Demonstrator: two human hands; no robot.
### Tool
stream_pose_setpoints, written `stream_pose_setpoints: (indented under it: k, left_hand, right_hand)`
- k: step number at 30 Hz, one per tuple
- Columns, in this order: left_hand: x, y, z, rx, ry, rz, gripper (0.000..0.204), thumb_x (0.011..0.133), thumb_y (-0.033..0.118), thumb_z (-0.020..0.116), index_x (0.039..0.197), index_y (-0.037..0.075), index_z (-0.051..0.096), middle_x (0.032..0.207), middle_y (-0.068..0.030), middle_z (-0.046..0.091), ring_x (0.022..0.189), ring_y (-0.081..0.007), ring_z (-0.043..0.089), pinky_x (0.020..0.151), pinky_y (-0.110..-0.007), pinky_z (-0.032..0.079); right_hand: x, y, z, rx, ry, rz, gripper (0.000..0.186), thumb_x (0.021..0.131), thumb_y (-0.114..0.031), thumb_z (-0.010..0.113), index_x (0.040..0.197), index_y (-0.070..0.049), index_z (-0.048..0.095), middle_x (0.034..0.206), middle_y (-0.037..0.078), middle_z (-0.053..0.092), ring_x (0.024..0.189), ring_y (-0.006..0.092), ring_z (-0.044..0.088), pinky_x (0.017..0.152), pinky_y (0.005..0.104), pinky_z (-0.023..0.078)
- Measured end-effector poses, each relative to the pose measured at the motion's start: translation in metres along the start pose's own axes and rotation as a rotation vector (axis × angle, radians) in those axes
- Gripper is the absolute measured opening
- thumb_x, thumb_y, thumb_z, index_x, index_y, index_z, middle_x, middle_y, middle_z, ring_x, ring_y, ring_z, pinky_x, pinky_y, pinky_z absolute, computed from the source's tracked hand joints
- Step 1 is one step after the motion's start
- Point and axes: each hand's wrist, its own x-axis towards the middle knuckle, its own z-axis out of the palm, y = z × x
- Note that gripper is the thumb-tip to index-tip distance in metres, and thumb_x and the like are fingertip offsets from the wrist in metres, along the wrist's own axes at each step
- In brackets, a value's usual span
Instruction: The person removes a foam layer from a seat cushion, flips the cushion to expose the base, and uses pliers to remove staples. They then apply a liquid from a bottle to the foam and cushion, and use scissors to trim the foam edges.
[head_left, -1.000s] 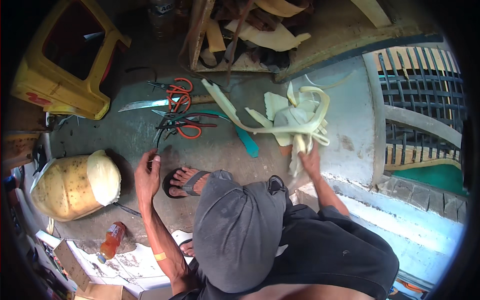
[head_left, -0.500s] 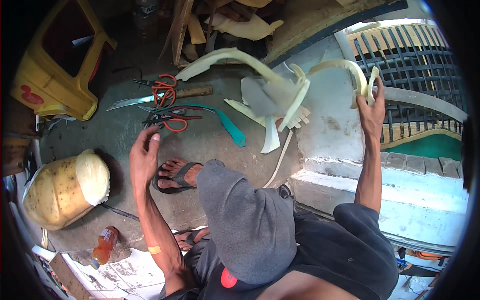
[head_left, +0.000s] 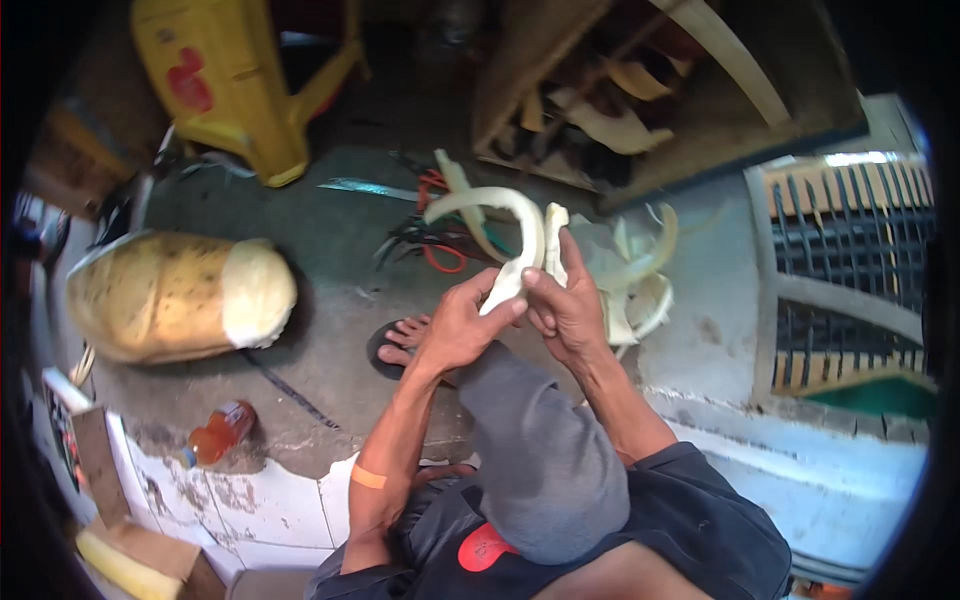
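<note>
Cream piece (head_left: pixel 556 240) (base behind right hand (head_left: pixel 573 312))

Bright right-hand ledge (head_left: pixel 800 450), dim wooden box (head_left: pixel 533 60), black fisheye rim, probable blur over the tools (head_left: pixel 432 238)

Holds both hands close together near the middle of the frame. Grips with the left hand (head_left: pixel 462 325), with thumb extended rightward and fingers curled. Pinches with the right hand (head_left: pixel 568 312), with thumb pointing up and left, index finger raised higher, and remaining fingers folded toward the left hand. Slants the left forearm (head_left: pixel 393 435) upward from lower left of centre. Angles the right forearm (head_left: pixel 632 405) up and leftward from lower right of centre, converging at the wrists.
</note>
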Motion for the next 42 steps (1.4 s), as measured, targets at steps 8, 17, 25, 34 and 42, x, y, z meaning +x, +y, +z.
stream_pose_setpoints:
  k: [8, 17, 25, 34, 42]
  left_hand:
    - [-0.062, -0.001, -0.099, 0.160, 0.420, -0.167, 0.034, 0.094, 0.021, 0.072, 0.120, -0.001, 0.065, 0.097, -0.0096, 0.072, 0.080, -0.0142, 0.068, 0.074, -0.029, 0.055]
    - [-0.133, -0.012, -0.142, 0.318, 1.344, -0.152, 0.029, 0.092, 0.016, 0.074, 0.114, -0.002, 0.070, 0.089, -0.0053, 0.070, 0.077, -0.0110, 0.062, 0.069, -0.027, 0.051]
    - [-0.117, -0.010, -0.134, 0.445, 1.618, -0.170, 0.028, 0.091, 0.010, 0.073, 0.117, 0.002, 0.066, 0.085, -0.0035, 0.068, 0.075, -0.0094, 0.058, 0.070, -0.027, 0.050]
    - [-0.119, -0.026, -0.146, 0.754, 1.654, -0.185, 0.025, 0.093, 0.010, 0.072, 0.116, 0.002, 0.067, 0.092, -0.0159, 0.071, 0.079, -0.0224, 0.066, 0.073, -0.035, 0.053]
    - [-0.116, -0.027, -0.149, 0.826, 1.580, -0.137, 0.025, 0.093, 0.011, 0.072, 0.116, 0.004, 0.068, 0.080, -0.0086, 0.066, 0.070, -0.0155, 0.058, 0.066, -0.032, 0.049]
  right_hand:
    - [0.102, 0.036, 0.072, -0.236, -0.226, 0.074, 0.093, 0.087, -0.008, 0.078, 0.159, -0.002, 0.020, 0.096, 0.011, 0.069, 0.047, 0.0053, 0.045, 0.039, 0.0224, 0.033]
    - [0.200, 0.157, 0.185, -0.335, -0.620, 0.292, 0.098, 0.082, -0.011, 0.083, 0.159, -0.002, 0.023, 0.106, 0.012, 0.066, 0.066, 0.0126, 0.062, 0.052, 0.0262, 0.048]
    - [0.210, 0.230, 0.213, -0.465, -0.713, -0.072, 0.095, 0.083, -0.013, 0.080, 0.159, -0.001, 0.025, 0.145, 0.020, 0.047, 0.136, 0.0299, 0.047, 0.114, 0.0397, 0.039]
    - [0.214, 0.228, 0.208, -0.528, -0.710, -0.182, 0.087, 0.087, -0.011, 0.076, 0.158, -0.003, 0.028, 0.150, 0.023, 0.048, 0.137, 0.0337, 0.049, 0.114, 0.0425, 0.040]
    - [0.223, 0.216, 0.208, -0.556, -0.698, -0.128, 0.091, 0.087, -0.014, 0.077, 0.160, -0.002, 0.024, 0.151, 0.019, 0.047, 0.138, 0.0297, 0.048, 0.114, 0.0397, 0.040]
